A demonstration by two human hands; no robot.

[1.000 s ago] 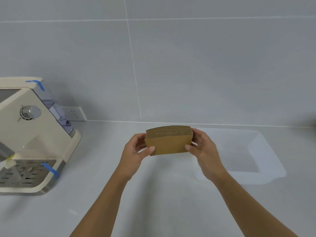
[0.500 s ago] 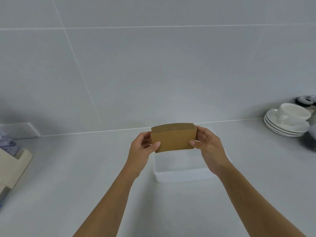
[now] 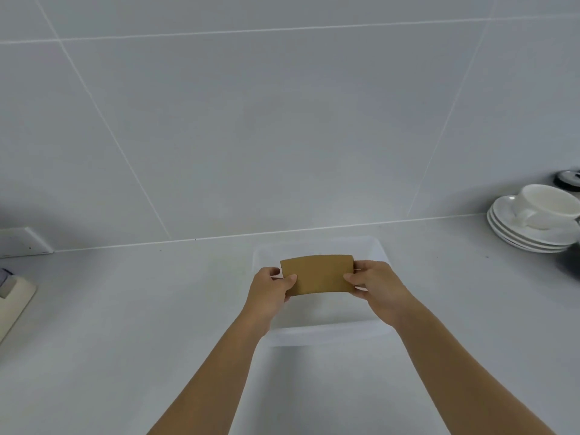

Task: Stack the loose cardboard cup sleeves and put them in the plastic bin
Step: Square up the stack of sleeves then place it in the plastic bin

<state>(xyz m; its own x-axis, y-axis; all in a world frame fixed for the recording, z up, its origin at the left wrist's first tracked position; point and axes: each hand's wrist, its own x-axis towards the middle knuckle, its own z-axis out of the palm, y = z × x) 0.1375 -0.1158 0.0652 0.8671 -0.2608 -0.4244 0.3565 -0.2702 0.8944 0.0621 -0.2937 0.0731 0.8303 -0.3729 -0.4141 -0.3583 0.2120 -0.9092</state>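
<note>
A brown stack of cardboard cup sleeves (image 3: 318,274) is held flat between both hands, over the open clear plastic bin (image 3: 326,335). My left hand (image 3: 270,291) grips the stack's left end, thumb on top. My right hand (image 3: 378,285) grips the right end the same way. The bin sits on the white counter in front of the wall, and its inside looks bare where it shows. Whether the stack touches the bin floor cannot be told.
A white cup (image 3: 546,208) rests on stacked white saucers (image 3: 527,233) at the far right, with a dark round object (image 3: 568,180) behind. A cream machine's corner (image 3: 12,296) and a wall socket (image 3: 23,243) are at the left.
The view has swung right, so the machine has nearly left the frame. Both hands have carried the stack from left of the bin to over it and lowered it toward the bin.
</note>
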